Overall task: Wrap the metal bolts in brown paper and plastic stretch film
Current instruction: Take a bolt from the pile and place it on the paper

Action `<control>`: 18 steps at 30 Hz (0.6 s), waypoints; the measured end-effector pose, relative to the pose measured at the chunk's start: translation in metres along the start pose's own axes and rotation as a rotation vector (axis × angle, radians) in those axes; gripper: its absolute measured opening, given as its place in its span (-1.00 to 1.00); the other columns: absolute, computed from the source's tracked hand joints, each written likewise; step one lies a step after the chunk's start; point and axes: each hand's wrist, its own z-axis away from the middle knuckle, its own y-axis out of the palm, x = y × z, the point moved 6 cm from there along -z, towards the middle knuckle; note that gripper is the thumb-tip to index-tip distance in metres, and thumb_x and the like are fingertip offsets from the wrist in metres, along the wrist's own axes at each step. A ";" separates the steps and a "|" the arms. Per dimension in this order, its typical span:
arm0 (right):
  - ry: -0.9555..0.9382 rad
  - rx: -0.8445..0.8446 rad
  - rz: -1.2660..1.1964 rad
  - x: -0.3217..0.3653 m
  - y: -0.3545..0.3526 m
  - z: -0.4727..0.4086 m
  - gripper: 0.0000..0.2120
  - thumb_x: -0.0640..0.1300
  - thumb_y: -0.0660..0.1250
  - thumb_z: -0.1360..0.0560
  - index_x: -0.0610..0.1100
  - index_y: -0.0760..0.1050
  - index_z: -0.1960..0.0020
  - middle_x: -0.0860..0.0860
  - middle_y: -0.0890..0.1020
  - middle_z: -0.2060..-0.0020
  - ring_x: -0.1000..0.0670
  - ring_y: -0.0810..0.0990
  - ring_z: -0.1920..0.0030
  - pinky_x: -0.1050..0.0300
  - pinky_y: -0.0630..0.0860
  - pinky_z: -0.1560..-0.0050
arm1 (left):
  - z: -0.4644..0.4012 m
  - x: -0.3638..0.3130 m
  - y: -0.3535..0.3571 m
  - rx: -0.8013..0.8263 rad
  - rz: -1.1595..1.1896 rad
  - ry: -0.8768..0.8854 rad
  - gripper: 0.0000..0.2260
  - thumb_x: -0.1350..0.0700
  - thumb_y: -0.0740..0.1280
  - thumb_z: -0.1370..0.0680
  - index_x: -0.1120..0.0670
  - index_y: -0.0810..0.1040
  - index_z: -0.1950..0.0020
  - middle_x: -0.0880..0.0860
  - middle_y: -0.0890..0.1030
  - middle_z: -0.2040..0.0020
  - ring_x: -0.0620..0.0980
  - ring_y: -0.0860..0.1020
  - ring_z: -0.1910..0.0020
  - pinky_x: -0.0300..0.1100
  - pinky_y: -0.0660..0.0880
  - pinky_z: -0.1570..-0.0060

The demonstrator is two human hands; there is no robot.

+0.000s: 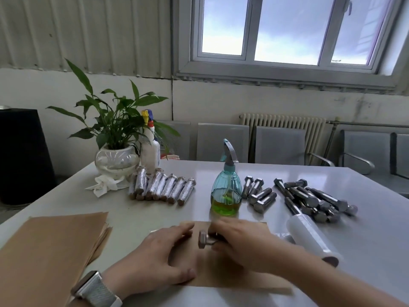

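Nearest me, left hand (155, 260) lies flat, fingers spread, pressing the brown paper sheet (223, 271); grey-strapped watch (95, 290) on that wrist. Right hand (241, 242) curls its fingers around a hex bolt (204, 239), head pointing left, held just over the sheet. Stack of brown paper (51, 247) sits at my near left. Stretch film roll (309, 237) lies just right of the right hand, touching the loose bolt pile (314, 200). A smaller bolt group (259, 193) lies beside a teal spray bottle (226, 191) with yellow-green liquid low in it. Wrapped bolts (161, 187) in a row, left of the bottle. Farther back a glass-bowl plant (115, 138), white spray bottle (150, 149) whose label I can't read, white fallen flower (104, 186). No writing legible anywhere. Table (365, 251) is white, glossy. Behind: grey metal chairs (223, 142), ribbed radiator (285, 125), window (285, 32), corrugated wall panel.
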 end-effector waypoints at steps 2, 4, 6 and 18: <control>-0.002 -0.127 0.149 0.005 0.006 0.005 -0.74 0.29 0.20 -0.48 0.16 0.45 -0.03 0.22 0.58 0.06 0.19 0.58 0.06 0.64 0.20 0.13 | 0.000 -0.001 0.000 0.007 0.014 -0.006 -0.23 -0.28 0.42 -0.33 -0.39 0.01 -0.39 -0.40 0.28 -0.29 -0.36 0.24 -0.33 -0.37 0.14 -0.36; 0.016 -0.214 0.280 0.011 -0.004 0.006 -0.72 0.42 0.26 -0.31 0.25 0.51 0.19 0.32 0.55 0.31 0.35 0.50 0.30 0.74 -0.12 0.11 | -0.001 0.000 0.000 0.009 0.013 -0.002 -0.22 -0.27 0.42 -0.34 -0.33 0.06 -0.44 -0.37 0.30 -0.31 -0.34 0.24 -0.35 -0.35 0.15 -0.37; 0.022 -0.214 0.300 0.013 -0.006 0.006 -0.71 0.46 0.28 -0.24 0.29 0.50 0.25 0.35 0.51 0.37 0.38 0.46 0.35 0.72 -0.21 0.03 | -0.001 0.000 0.000 0.012 0.000 0.005 -0.21 -0.27 0.42 -0.35 -0.27 0.09 -0.48 -0.33 0.31 -0.34 -0.33 0.24 -0.36 -0.37 0.14 -0.36; 0.022 -0.245 0.051 -0.012 0.017 0.007 -0.67 0.35 0.19 -0.44 0.24 0.52 -0.09 0.23 0.57 0.09 0.21 0.53 0.10 0.52 0.10 0.37 | 0.000 0.005 0.000 0.039 -0.001 -0.022 -0.17 -0.30 0.42 -0.34 -0.27 0.05 -0.50 -0.35 0.27 -0.36 -0.32 0.20 -0.35 -0.41 0.09 -0.30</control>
